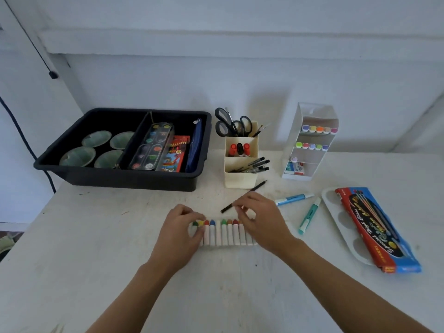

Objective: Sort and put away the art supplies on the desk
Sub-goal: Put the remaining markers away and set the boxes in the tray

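**Crayon row [224,233], front middle of the tabletop [96,236]: gathering step in hand.**

White-bodied sticks with coloured tips lie side by side, tips toward the back edge. The left hand [179,228] curls round the row's left end. The right hand [262,221] lies over the right end with fingers bent in a pinch, though I cannot tell whether on a crayon or on the black pencil [254,188] just behind. Judged: the set is being squared for storage. The next move calls for both hands to press inward and lift the row as one bundle toward the black bin [120,179], back left, or the cream organiser [240,180] beside it.
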